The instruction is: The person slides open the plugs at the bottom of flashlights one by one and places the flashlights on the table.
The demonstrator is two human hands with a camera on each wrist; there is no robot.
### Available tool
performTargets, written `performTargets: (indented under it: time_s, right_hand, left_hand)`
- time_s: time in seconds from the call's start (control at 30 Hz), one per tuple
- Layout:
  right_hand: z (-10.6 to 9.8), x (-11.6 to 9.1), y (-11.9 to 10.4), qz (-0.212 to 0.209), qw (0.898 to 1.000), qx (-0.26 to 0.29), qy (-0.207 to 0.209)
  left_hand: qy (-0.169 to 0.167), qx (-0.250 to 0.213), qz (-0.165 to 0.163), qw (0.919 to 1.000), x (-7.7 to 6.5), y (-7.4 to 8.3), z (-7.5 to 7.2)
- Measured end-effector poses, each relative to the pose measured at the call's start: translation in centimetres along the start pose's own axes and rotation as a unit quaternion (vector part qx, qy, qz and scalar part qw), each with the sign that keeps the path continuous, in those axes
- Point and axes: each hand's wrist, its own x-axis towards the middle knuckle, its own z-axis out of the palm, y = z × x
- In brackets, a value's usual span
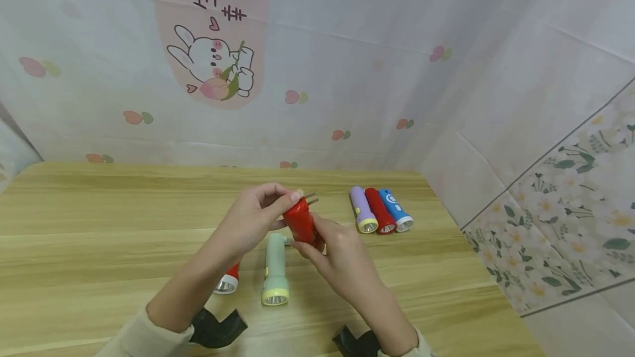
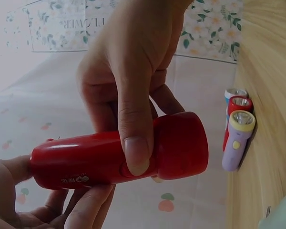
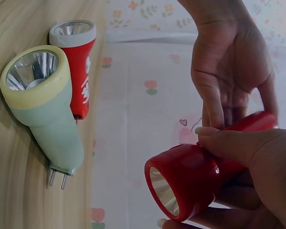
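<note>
Both hands hold a red flashlight (image 1: 299, 221) above the table, its two metal plug prongs (image 1: 311, 199) sticking out at the tail end. My left hand (image 1: 250, 216) pinches that tail end, thumb beside the prongs. My right hand (image 1: 342, 252) grips the flashlight near its head, and in the left wrist view its thumb (image 2: 136, 148) lies on the switch area. The lamp face (image 3: 164, 191) shows in the right wrist view. Below the hands lies a green flashlight (image 1: 275, 269) with a yellow rim and its own prongs (image 3: 58, 180).
A red flashlight with a white rim (image 3: 81, 71) lies left of the green one, partly behind the left forearm in the head view. Purple (image 1: 363, 208), red (image 1: 381, 211) and blue (image 1: 396, 209) flashlights lie side by side at the table's (image 1: 124, 208) back right. A printed curtain (image 1: 322, 59) hangs behind.
</note>
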Motion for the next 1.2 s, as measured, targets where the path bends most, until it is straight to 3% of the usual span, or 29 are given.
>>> performTargets:
  time_s: [0.27, 0.53, 0.73, 0.97, 1.2]
  right_hand:
    - [0.2, -0.2, 0.1, 0.056, 0.998, 0.019, -0.017]
    - [0.2, -1.2, 0.7, 0.118, 0.991, 0.056, -0.036]
    - [0.0, -1.8, 1.1, 0.157, 0.987, 0.028, -0.029]
    - [0.0, -2.6, 1.8, 0.199, 0.978, 0.027, -0.062]
    - [0.8, -3.3, 2.6, 0.204, 0.975, 0.017, -0.091]
  left_hand:
    - [0.029, 0.1, 0.026, 0.9942, 0.0, -0.5, 0.6]
    - [0.06, 0.115, -0.001, 0.9915, 0.7, -0.7, 1.5]
    - [0.043, 0.118, -0.002, 0.992, 1.9, -0.7, 2.3]
    - [0.026, 0.229, -0.021, 0.9729, 2.7, -0.9, 3.2]
    - [-0.011, 0.24, -0.057, 0.969, 3.3, -1.6, 4.0]
